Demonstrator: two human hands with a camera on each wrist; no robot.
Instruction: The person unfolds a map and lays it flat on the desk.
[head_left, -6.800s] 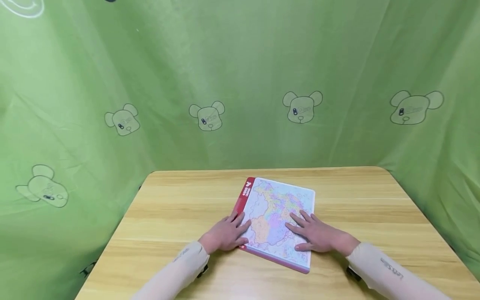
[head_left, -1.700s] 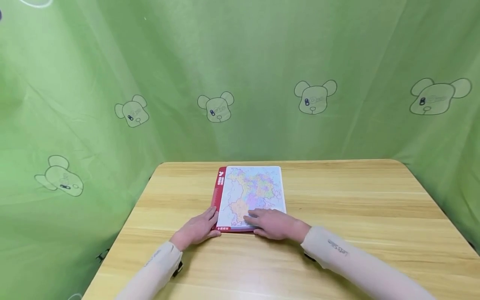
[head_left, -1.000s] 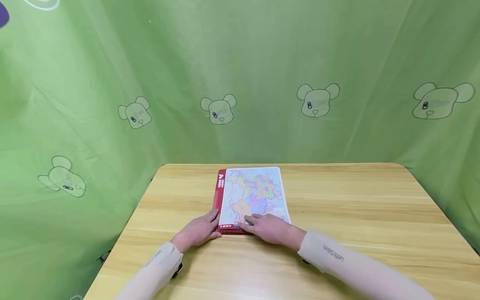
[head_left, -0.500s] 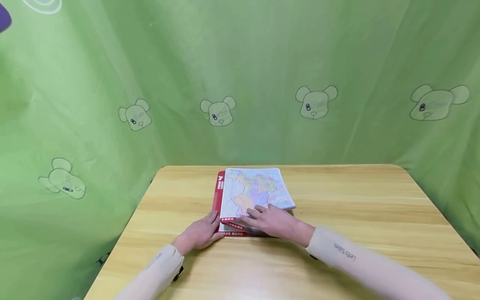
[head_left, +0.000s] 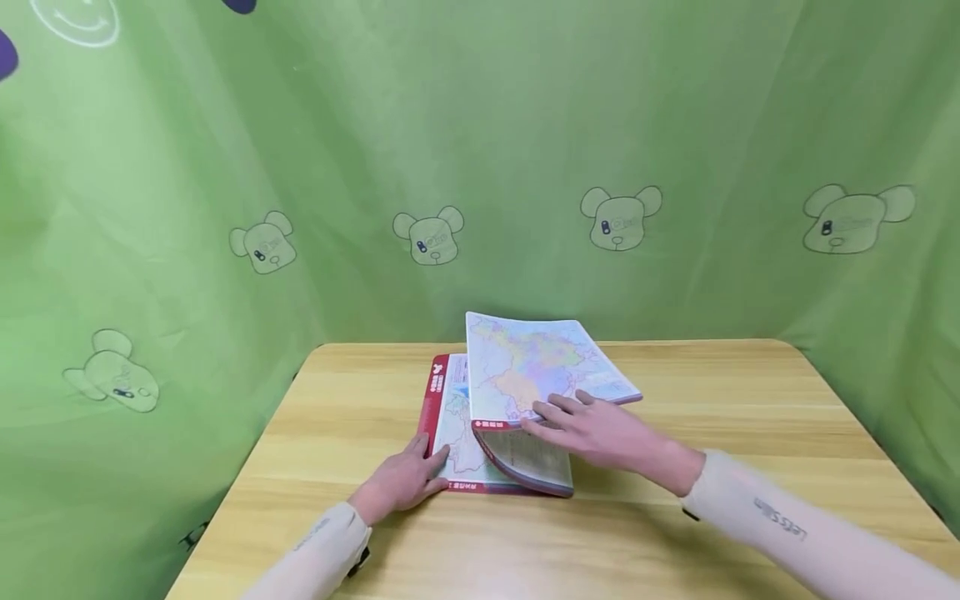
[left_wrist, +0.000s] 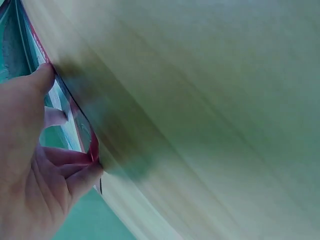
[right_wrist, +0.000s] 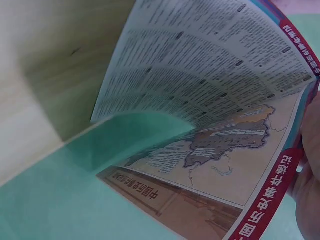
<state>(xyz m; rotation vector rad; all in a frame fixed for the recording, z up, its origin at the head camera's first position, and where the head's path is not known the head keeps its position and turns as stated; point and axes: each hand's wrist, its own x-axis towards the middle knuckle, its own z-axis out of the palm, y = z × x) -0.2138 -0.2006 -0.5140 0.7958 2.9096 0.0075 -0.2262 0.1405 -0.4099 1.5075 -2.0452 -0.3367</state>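
In the head view, a folded map [head_left: 536, 354] with coloured regions and a red corner strip is lifted at a tilt. My right hand [head_left: 600, 429] grips its near edge, fingers on top. Beneath, a text-printed panel [head_left: 528, 458] curves down toward the table; the right wrist view shows dense print on this text panel [right_wrist: 200, 55] and a brown panel [right_wrist: 200, 200] with a red border. Under these lies a bottom map panel [head_left: 457, 425] with a red left border. My left hand [head_left: 401, 482] rests on its near left corner; in the left wrist view the thumb [left_wrist: 44, 77] lies along the edge.
The wood-grain table [head_left: 720, 433] extends to both sides and in front of the map. A green curtain [head_left: 525, 150] with bear-head prints hangs behind and beside the table.
My right hand has raised the upper part of the map and moved it right, opening a gap over the bottom panel. Earlier the map lay flat. My left hand stays at the left corner.
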